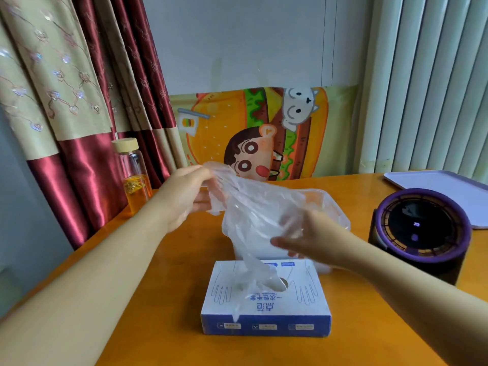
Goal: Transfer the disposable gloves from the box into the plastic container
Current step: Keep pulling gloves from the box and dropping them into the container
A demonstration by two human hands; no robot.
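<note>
The gloves (253, 212) trail from the box (266, 310) slot, so a hard tug may drag the box or drop gloves short of the container (335, 207) just beyond. My left hand (184, 199) pinches the bunch high, far left; my right hand (314, 236), fingers spread, brushes the film.

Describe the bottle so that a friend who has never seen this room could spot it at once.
Start at the orange table and follow its left edge back to the red and beige curtain. There, left of the left hand that pinches a clear glove, stands the glass bottle. It alone is tall and see-through, with a pale cap and orange liquid in its lower half.
</note>
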